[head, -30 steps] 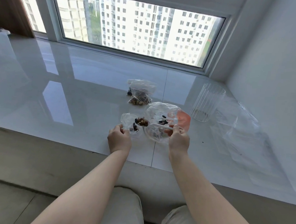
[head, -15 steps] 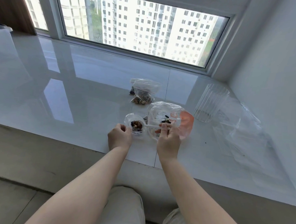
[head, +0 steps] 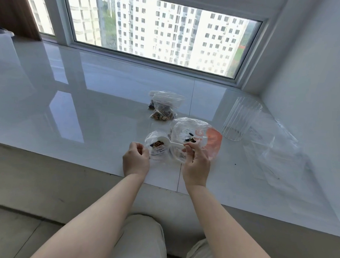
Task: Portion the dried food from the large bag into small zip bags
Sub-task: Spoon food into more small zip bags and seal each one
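Note:
My left hand (head: 136, 159) pinches the near edge of a small clear zip bag (head: 155, 150) and holds its mouth open on the white sill. My right hand (head: 196, 162) grips the handle of a white plastic scoop (head: 165, 141); the scoop's bowl sits inside the small bag's mouth with brown and dark dried food in it. Just right of it lies the large clear bag (head: 192, 133) with an orange patch and a few dark pieces inside. Behind them, filled small zip bags (head: 164, 108) lie closed.
A ribbed clear glass jar (head: 240, 118) stands at the right. Crumpled clear plastic sheeting (head: 284, 154) spreads beyond it toward the right wall. The glossy white sill (head: 69, 115) ends in an edge just in front of my hands; a window runs along the back.
My right hand moved left from the large bag, carrying the scoop with food into the small bag's mouth. My left hand stayed on the small bag.

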